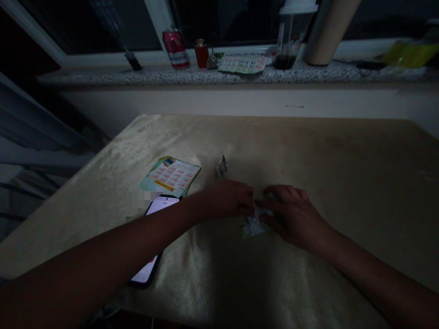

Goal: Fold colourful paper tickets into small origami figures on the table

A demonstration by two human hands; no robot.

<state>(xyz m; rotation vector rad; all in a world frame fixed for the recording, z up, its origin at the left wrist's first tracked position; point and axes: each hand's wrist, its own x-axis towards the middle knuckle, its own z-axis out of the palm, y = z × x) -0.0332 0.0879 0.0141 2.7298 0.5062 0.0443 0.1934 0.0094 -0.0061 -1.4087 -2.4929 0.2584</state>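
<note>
A small green and white printed paper (254, 225) lies on the table between my two hands. My left hand (231, 198) has its fingers curled closed at the paper's upper left edge. From the right, my right hand (291, 212) reaches over the paper, its fingers apart and two fingertips touching it. Beyond my left hand stands a small folded piece of printed paper (222, 167). A stack of printed sheets (173, 176) lies to the left, and a lit phone (146, 273) is partly hidden under my left forearm.
The table (343, 155) has a pale, shiny cover. On the granite windowsill (137, 78) behind it stand a red can (176, 49), a small orange-red bottle (201, 54), a crumpled printed sheet (243, 64), a clear cup (290, 39) and a tall cylinder (329, 32).
</note>
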